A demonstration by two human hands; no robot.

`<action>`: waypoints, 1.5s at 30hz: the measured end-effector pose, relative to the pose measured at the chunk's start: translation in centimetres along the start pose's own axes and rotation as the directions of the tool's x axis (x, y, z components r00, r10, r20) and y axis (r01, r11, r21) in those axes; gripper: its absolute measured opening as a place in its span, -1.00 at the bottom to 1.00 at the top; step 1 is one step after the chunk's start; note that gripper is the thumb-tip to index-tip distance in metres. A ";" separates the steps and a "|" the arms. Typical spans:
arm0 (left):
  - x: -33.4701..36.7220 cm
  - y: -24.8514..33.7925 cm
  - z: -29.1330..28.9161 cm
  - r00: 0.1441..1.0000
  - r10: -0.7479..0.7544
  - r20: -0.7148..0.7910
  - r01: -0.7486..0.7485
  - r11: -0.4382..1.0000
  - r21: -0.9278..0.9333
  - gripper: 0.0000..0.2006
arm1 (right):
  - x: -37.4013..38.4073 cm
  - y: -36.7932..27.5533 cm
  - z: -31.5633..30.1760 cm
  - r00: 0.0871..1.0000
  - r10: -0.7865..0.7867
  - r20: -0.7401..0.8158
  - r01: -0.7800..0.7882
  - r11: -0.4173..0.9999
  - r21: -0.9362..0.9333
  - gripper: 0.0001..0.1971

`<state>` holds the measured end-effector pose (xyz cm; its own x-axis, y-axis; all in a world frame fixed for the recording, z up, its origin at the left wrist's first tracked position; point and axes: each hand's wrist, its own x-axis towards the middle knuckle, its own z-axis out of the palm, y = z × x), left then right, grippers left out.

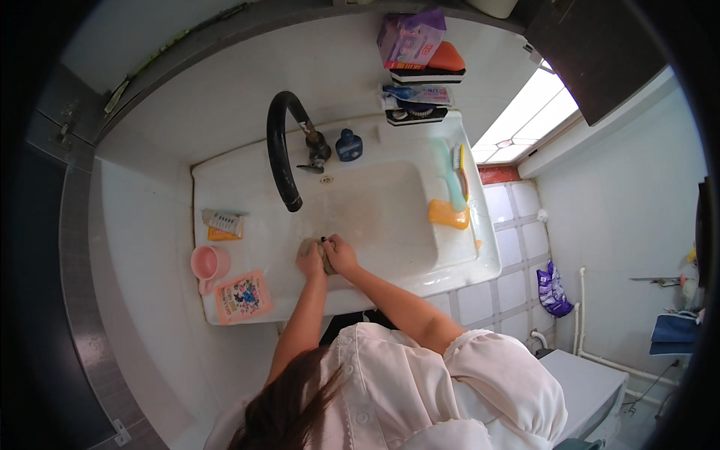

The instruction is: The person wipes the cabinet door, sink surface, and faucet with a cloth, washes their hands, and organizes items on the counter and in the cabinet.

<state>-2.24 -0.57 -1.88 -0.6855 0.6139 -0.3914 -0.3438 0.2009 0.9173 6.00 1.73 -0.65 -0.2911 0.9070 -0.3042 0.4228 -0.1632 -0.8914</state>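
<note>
Grey-brown bunched cloth [328, 265] clasped between left hand [310, 258] and right hand [343, 256], near front of white ceramic sink [416, 283]. Step looks like squeezing or rubbing; next move calls for firm two-handed hold. Pink mug [211, 263] on left ledge, contents unclear; dark-blue bottle [349, 146] beside black faucet [279, 150], contents hidden.

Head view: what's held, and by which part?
A grey-brown wad, apparently cloth, between the left hand and right hand, one on each side; exact grip points hidden.
</note>
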 end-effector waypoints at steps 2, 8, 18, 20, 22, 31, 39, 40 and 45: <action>-0.3 1.2 0.0 0.972 -0.135 -0.195 0.140 0.990 0.011 -0.75 | 1.5 3.1 -1.8 0.982 -0.181 0.053 0.188 0.968 -0.165 -0.55; 1.1 1.7 -4.8 0.981 -0.139 -0.138 0.133 0.990 -0.051 -0.74 | 5.2 3.5 -4.1 0.978 -0.063 0.200 0.194 0.639 -0.745 -0.38; 0.1 2.2 -4.9 0.980 -0.153 -0.129 0.151 0.988 -0.025 -0.78 | 8.3 6.7 0.7 0.918 -0.334 0.215 0.373 0.542 -0.753 -0.59; 0.3 2.3 -4.6 0.982 -0.163 -0.097 0.158 0.985 -0.064 -0.78 | 7.2 5.7 0.2 0.901 -0.342 0.268 0.422 0.544 -0.725 -0.60; 0.5 2.2 -4.3 0.984 -0.167 -0.058 0.161 0.982 -0.103 -0.77 | 6.6 5.6 0.2 0.881 -0.354 0.315 0.468 0.545 -0.696 -0.60; 1.6 0.8 -3.6 0.967 -0.253 -0.021 0.253 0.966 0.046 -0.67 | 8.2 4.0 -0.4 0.934 -0.200 0.296 0.357 0.526 -0.772 -0.65; 2.4 -0.2 -4.2 0.958 -0.285 0.023 0.282 0.956 0.077 -0.63 | 7.4 1.3 -3.0 0.848 -0.047 0.527 0.447 0.597 -0.666 -0.47; 2.3 -0.2 -4.1 0.957 -0.288 0.024 0.285 0.956 0.075 -0.63 | 7.7 2.0 -2.7 0.848 -0.044 0.528 0.446 0.596 -0.667 -0.47; 1.5 1.6 -3.2 0.965 -0.262 0.029 0.260 0.964 0.046 -0.64 | 8.9 2.4 -0.6 0.917 0.049 0.395 0.311 0.533 -0.787 -0.48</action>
<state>-5.84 -1.76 -1.18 -0.5526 0.5620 -0.6155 -0.4806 0.3884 0.7862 4.90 9.65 -5.27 -0.5856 0.6704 -0.4557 0.8103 0.5001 -0.3056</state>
